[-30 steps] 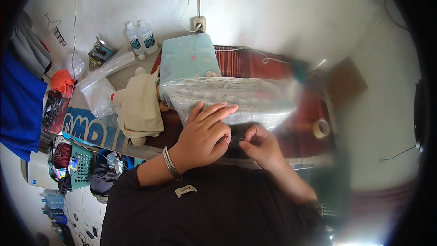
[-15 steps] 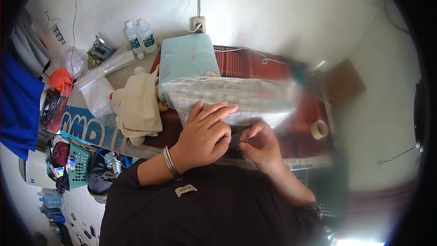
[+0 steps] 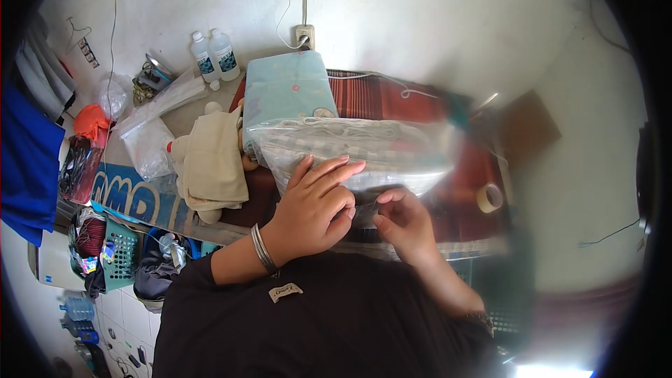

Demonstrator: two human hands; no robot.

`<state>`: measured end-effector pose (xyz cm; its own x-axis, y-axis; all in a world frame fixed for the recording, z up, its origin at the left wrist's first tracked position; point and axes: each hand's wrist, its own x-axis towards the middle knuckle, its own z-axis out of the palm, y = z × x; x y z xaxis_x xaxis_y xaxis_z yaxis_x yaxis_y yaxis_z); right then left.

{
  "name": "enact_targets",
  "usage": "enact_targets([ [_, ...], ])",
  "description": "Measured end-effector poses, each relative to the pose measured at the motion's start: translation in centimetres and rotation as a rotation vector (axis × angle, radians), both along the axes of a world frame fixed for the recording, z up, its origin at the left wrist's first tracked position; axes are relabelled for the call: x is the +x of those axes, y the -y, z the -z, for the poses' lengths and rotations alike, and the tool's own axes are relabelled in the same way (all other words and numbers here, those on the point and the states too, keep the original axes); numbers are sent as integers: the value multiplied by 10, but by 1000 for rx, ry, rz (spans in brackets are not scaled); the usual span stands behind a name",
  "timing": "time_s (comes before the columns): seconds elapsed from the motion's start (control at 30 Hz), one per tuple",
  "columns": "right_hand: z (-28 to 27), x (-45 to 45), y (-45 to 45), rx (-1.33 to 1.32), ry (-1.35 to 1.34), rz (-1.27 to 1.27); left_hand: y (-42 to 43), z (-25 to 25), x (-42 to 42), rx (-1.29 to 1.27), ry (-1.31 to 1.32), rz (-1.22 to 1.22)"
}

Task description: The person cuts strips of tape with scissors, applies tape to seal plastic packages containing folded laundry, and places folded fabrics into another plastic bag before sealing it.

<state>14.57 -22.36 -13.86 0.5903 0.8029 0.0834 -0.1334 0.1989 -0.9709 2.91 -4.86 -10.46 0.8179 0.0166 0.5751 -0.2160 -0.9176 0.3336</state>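
Note:
A clear plastic bag [image 3: 364,143] with folded checked cloth inside lies in front of me. Against its near side rests my left hand [image 3: 318,199], upper fingers spread over the bag, thumb and index finger pinched together. A thin dark strand runs from that pinch to my right hand [image 3: 404,220], whose thumb and index finger are close together at its other end. What the strand belongs to is too small to tell. Behind the bag sits a light blue patterned package [image 3: 287,87]. Beige folded cloth [image 3: 213,161] lies left of the bag.
Two bottles [image 3: 213,56] stand near the wall at the back left. A tape roll [image 3: 489,198] lies on the red striped cloth [image 3: 448,203] at right. Plastic bags [image 3: 150,150] lie at left, above a green basket [image 3: 120,255] on the floor side.
My right hand first shifted slightly, and its thumb and index finger now sit a little further from my left hand. My left hand has stayed in place on the bag.

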Motion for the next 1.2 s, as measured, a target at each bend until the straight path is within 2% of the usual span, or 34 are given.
enact_targets([
  [0.23, -7, 1, 0, -178, -37, -66, 1, 0, 0, 5, -6, -2],
  [0.37, -1, 6, 2, -148, -144, -46, 1, -2, 0, 7, -27, 7],
  [0.47, -1, 8, 7, -173, -72, 26, 0, -6, -3, 68, -74, 14],
  [0.57, -11, 8, 8, -174, -53, -52, 0, -8, -4, 73, -89, 24],
  [0.63, -11, 6, 8, -201, 121, -169, 1, -10, -4, 80, -95, 30],
  [0.67, -8, 4, 6, -199, 115, -146, 1, -11, -3, 85, -96, 29],
  [0.73, 1, 2, 4, -142, 212, 23, 4, -10, -1, 90, -75, 31],
  [0.8, -8, 10, 20, -167, 143, 122, 6, -11, 0, 84, -93, 3],
  [0.87, -8, 29, 48, -62, 128, 212, 3, -2, 1, 47, -35, -2],
  [0.9, 1, 44, 70, -93, 220, 354, 6, 0, 2, 50, -39, 64],
  [0.93, 3, 55, 94, -112, 202, 520, 8, 0, 2, 103, -58, -8],
  [0.97, 16, 70, 123, -265, 98, 723, 9, 3, 1, 156, -72, -93],
  [1.0, 31, 85, 152, -296, 53, 950, 5, 12, 2, 158, -68, -63],
  [1.03, 55, 99, 183, -244, 63, 1165, 1, 24, 3, 288, 6, -94],
  [1.07, 82, 115, 220, -233, -95, 1302, -4, 34, 4, 419, 80, -131],
  [1.13, 136, 131, 282, -94, -390, 1530, -6, 36, 5, 528, 102, -145],
  [1.17, 161, 137, 305, -87, -393, 1534, -6, 37, 5, 532, 101, -152],
  [1.2, 184, 141, 325, -55, -509, 1519, -6, 38, 5, 536, 103, -162],
])
